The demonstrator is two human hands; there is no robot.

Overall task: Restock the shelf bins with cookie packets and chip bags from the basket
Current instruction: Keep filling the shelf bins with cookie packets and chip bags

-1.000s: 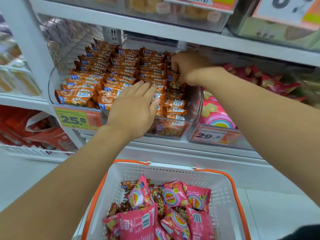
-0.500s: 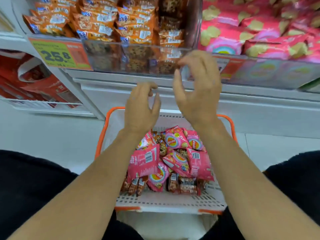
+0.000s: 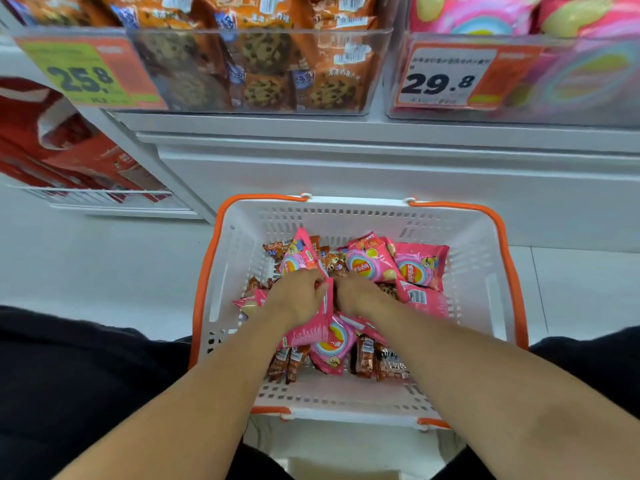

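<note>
Both hands down in basket (image 3: 478,271) mid-pile, bare floor along its near wall: left hand (image 3: 298,296) pinches upright chip bag (image 3: 301,261), right hand (image 3: 353,292) fingers buried, grip unclear.

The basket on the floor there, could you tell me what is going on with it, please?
A person is restocking shelf bins from the white basket. Both hands are down among the packets in it: the left hand has its fingers curled at a pink chip bag, and the right hand digs in beside it; its grip is hidden. Pink chip bags and brown cookie packets remain inside. Above, the cookie bin looks well filled.
</note>
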